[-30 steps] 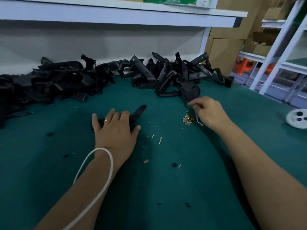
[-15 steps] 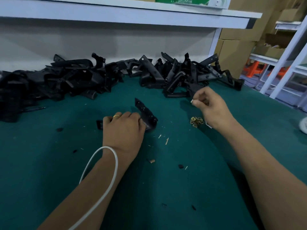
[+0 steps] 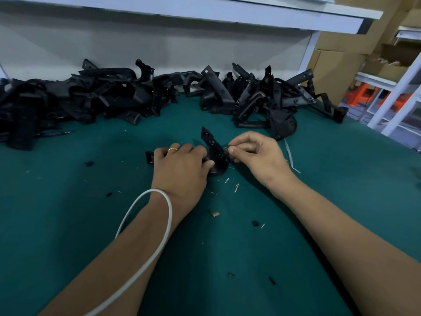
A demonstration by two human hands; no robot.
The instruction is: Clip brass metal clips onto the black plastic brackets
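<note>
Our right hand (image 3: 257, 156) pinches a small brass clip (image 3: 227, 148) between thumb and forefinger, the other fingers curled under, and holds it right at the edge of the black bracket (image 3: 214, 153). Our left hand (image 3: 182, 165) grips that bracket from the near side, fingers curled over its lower part, and props it tilted on the green table (image 3: 91, 224) so its pointed end sticks up and away from us.

Half a second ago the right hand was up in the air off to the right, well apart from the bracket, with the clip just lifted from a little heap on the cloth. Now it has come across and the clip meets the bracket's right edge. A second ago the bracket lay flat under our left palm; since then we have raised and turned it to face the clip.

We judge the fetching is done and the pressing on is about to start. The clip is too small to tell whether it already sits on the edge. A long pile of brackets (image 3: 114, 99) waits along the back of the table.
</note>
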